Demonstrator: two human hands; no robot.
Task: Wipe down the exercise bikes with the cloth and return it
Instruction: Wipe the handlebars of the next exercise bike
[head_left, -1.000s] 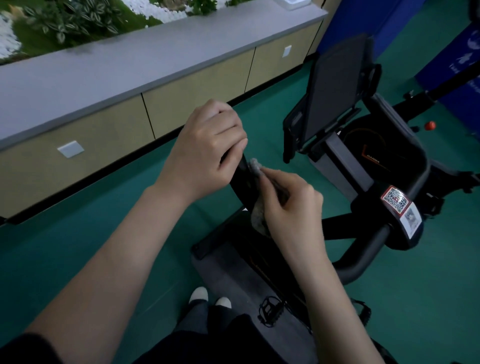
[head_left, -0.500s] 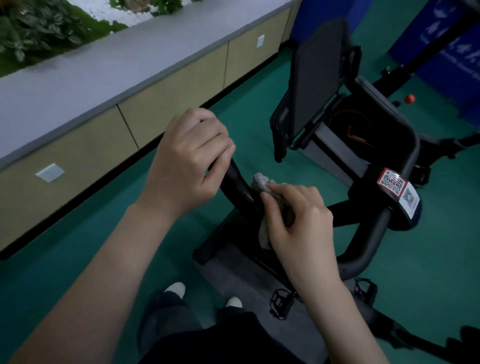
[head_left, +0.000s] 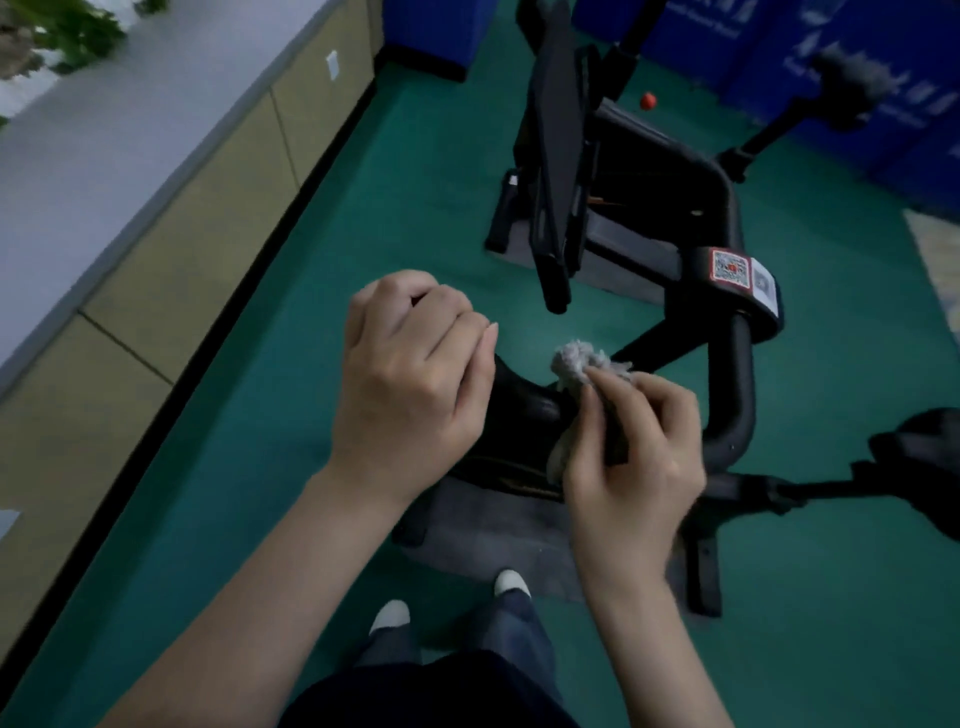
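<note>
Two hands, one cloth (head_left: 576, 364): left hand (head_left: 410, 374) clamps the bike handlebar (head_left: 524, 410), right hand (head_left: 634, 457) clamps the cloth.

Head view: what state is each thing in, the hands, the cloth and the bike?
Left hand: grips the handlebar.
Right hand: fingers curled round the cloth, pressing it on the handlebar.
Cloth: bunched against the bar.
Handlebar: held by both hands.
Screen: dark.
</note>
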